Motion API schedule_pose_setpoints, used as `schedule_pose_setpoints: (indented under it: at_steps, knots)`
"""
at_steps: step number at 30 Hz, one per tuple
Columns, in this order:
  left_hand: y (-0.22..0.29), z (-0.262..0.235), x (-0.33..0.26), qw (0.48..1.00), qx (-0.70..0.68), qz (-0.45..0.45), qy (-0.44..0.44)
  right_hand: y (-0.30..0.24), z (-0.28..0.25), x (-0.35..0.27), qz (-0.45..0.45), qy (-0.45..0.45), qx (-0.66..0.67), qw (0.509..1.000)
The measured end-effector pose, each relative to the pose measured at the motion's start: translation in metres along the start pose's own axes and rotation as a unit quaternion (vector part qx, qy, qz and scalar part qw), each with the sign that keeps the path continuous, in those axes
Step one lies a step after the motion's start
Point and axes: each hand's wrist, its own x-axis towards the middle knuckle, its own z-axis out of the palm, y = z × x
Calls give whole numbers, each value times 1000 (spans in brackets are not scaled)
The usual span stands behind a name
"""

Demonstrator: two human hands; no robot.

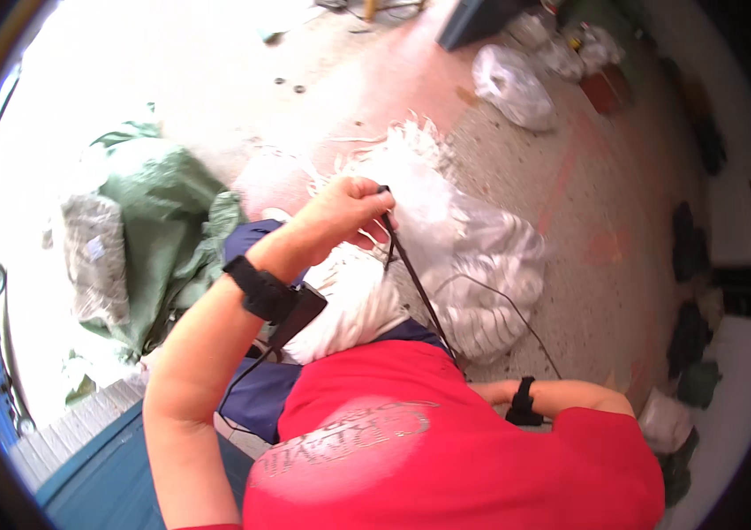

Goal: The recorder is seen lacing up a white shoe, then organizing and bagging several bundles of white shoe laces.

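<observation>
My left hand point(356, 210) is raised in front of me, with thumb and fingers pinched on a black cord point(418, 287). From there the cord runs taut down toward the front of my red shirt. Under that hand, a bundle of white strands point(344, 300) lies across my lap. Beyond it is a clear plastic bag point(490, 265) of white material, with loose strands fraying out at its far end. My right hand point(492, 390) is low beside my waist; the shirt covers its fingers, so what they hold is hidden.
Green woven sacking point(163, 203) and a grey plastic-wrapped bundle point(97, 256) lie to the left. A blue box-like surface point(119, 468) is at lower left. White plastic bags point(512, 87) and a dark panel point(481, 19) stand at the far right. A wall runs along the right.
</observation>
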Motion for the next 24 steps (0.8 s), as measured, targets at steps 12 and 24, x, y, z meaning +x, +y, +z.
schedule_pose_setpoints:
  at_steps: [12, 24]
  knots:
    - [-136, -160, -212, 905, -262, 44, 332, -30, -19, -19, 137, -113, -268, 947]
    - [-263, -262, -326, 769, -417, -11, 485, -165, -98, -61, 35, 46, -451, 891]
